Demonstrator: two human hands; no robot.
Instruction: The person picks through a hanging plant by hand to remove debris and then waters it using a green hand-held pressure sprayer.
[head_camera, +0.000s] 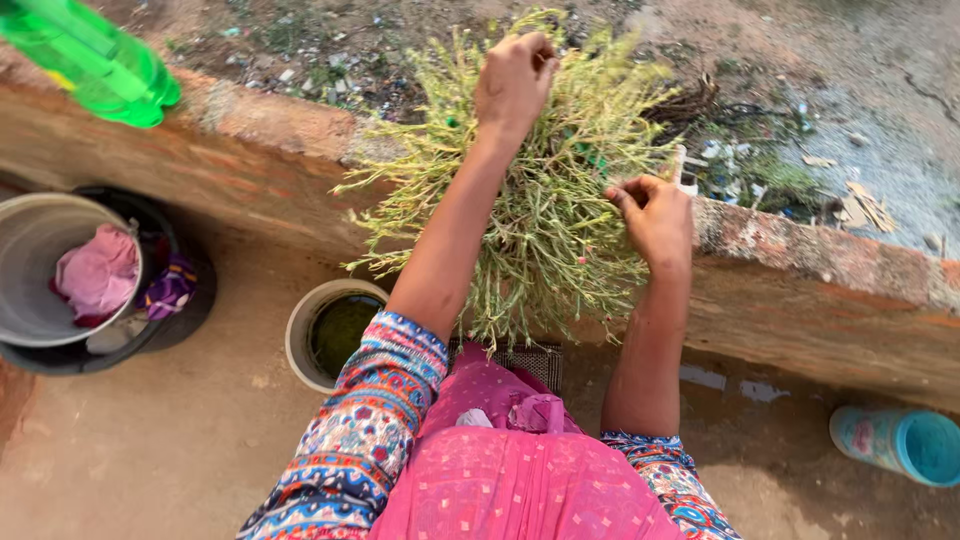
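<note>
Left hand (514, 80) is closed in a fist at the far top of a bushy green plant (540, 210), gripping a tuft of its stems. Right hand (655, 215) is curled at the plant's right flank, thumb and forefinger pinched on a thin sprig, remaining fingers folded in. One plant is present; it sits against and over the top of a low weathered brick wall (820, 290), its fronds hanging down the near face. Two hands are counted, both belonging to the person, whose patterned sleeves and pink garment fill the lower frame. Ground on the near side is bare, packed earth; beyond the wall lies rough soil strewn with litter and dry twigs. Containers counted: one white bucket (318, 335) holding dark greenish water, just left of the left forearm; one grey bucket (40, 270) nested in a black tub at far left, holding pink cloth; one blue plastic cup (900, 443) lying on its side at lower right. One green plastic bottle (95, 60) stands on the wall at upper left. The left forearm crosses and hides part of the plant's centre.
</note>
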